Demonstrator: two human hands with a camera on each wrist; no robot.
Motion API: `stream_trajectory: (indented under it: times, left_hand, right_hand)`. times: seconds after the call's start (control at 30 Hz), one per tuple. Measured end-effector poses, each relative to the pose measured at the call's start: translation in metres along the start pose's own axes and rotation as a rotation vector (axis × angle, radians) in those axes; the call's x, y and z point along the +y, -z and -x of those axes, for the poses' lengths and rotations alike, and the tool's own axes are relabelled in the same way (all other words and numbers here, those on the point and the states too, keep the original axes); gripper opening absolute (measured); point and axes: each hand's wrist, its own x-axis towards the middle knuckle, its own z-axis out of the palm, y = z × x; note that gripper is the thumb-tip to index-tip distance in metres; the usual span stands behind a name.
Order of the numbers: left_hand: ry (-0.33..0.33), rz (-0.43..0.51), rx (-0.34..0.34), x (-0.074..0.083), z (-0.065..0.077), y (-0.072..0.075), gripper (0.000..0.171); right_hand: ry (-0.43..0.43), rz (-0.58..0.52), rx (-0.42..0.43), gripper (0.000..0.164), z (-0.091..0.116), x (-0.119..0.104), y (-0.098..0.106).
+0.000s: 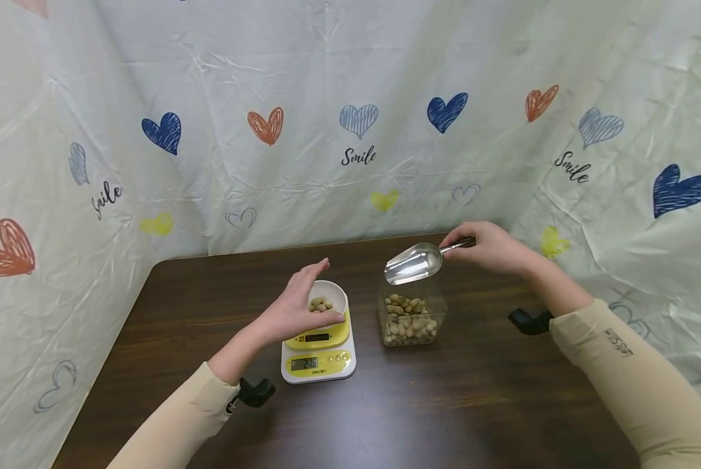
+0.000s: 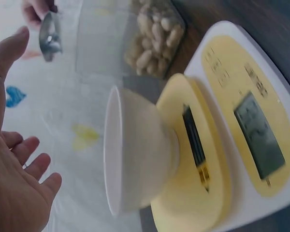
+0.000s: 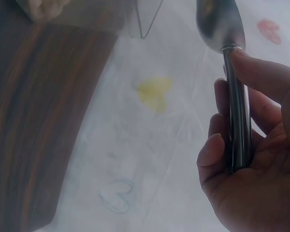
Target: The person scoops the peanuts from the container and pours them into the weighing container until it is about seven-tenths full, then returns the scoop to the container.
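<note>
My right hand [image 1: 484, 246] grips the handle of a shiny metal scoop [image 1: 414, 262], its bowl above a clear square container [image 1: 438, 306]. Peanuts in their shells [image 1: 408, 322] fill the lower part of that container. Fingers and thumb wrap the scoop's handle [image 3: 239, 125] in the right wrist view. To the left, a white bowl [image 1: 334, 293] with several peanuts [image 1: 320, 304] in it stands on a yellow and white kitchen scale [image 1: 292, 374]. My left hand [image 1: 294, 306] hovers over the bowl, thumb and fingers spread apart, holding nothing; the left wrist view shows it beside the bowl's mouth.
The scale's display [image 1: 305, 363] reads about 27.6. Everything stands on a dark wooden table [image 1: 221, 293]. Behind and at the sides hangs a pale curtain [image 1: 303, 195] printed with hearts and the word Smile. The container's tall clear wall rises between the scale and my right hand.
</note>
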Motion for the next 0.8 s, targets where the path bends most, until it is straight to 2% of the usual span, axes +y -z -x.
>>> stream_trajectory:
  times: [0.2,0.43,0.63,0.8]
  left_hand:
    - [-0.023,0.012,-0.040,0.015,-0.008,-0.014,0.111]
    - [-0.013,0.070,-0.132,0.028,-0.019,-0.039,0.115]
    - [-0.014,0.037,-0.165,0.034,-0.033,-0.057,0.116]
    - [0.018,0.013,-0.188,0.039,-0.046,-0.069,0.119]
  right_hand:
    - [0.024,0.026,0.002,0.022,0.007,0.006,0.003]
    - [0.119,0.155,-0.011,0.014,0.009,0.006,0.002]
    - [0.145,0.257,-0.011,0.011,0.010,0.004,-0.005]
    - [0.170,0.308,0.002,0.011,0.010,0.000,-0.011]
